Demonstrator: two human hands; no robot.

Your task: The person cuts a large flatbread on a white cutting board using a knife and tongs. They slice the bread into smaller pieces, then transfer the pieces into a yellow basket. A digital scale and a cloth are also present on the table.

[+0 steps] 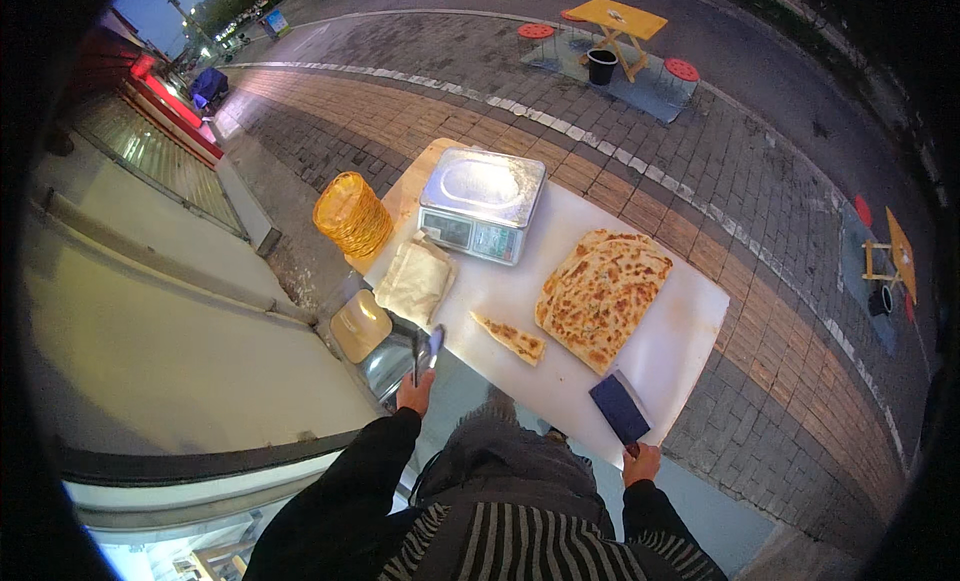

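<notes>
My left hand (416,392) is closed around what looks like metal tongs (427,354), held just off the near left edge of a white cutting board (480,288). At the board's near right corner, my right hand (641,463) grips the handle of a cleaver (620,408), its broad dark blade lying over the board. Stacked browned flatbread (604,296) rests on the board's right half. A narrow cut strip of flatbread (510,339) lies apart, between it and my left hand. Beyond my left hand is a pile of paper bags (417,279).
A digital scale (480,204) stands at the board's far side, with stacked yellow woven baskets (351,213) to its left. A tan lid (361,326) sits beside the board. Folding tables (619,17) and red stools (681,69) stand on the pavement beyond.
</notes>
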